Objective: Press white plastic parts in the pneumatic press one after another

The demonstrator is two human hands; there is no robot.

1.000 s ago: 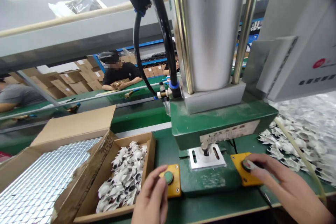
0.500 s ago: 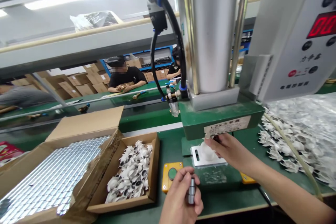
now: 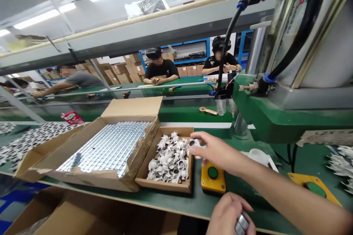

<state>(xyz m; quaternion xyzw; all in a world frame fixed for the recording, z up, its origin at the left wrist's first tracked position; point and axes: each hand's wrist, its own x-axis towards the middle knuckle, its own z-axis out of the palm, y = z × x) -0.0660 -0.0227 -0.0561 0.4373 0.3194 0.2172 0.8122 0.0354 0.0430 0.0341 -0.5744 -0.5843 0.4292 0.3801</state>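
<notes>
My right hand (image 3: 211,150) reaches across to the right rim of a shallow cardboard box (image 3: 178,187). Its fingers are closed on a white finned plastic part (image 3: 194,144) with a dark hole in the middle. Many similar white finned parts (image 3: 169,159) lie heaped in that box. Low in the view, my left hand (image 3: 230,214) is curled around a short metal cylinder (image 3: 241,224). Partly hidden behind my right forearm is the press fixture, with a round white piece (image 3: 258,157) on it.
A larger carton (image 3: 132,183) holds rows of shiny metal cylinders (image 3: 107,147). Yellow boxes with green buttons (image 3: 213,172) sit near my hands. The green press head (image 3: 275,117) overhangs the right side. Several people (image 3: 161,69) sit across the bench. More white parts (image 3: 342,165) lie far right.
My right hand has moved left from the press fixture to the shallow box and now holds a white finned part. My view has swung left. My left hand still holds the metal cylinder.
</notes>
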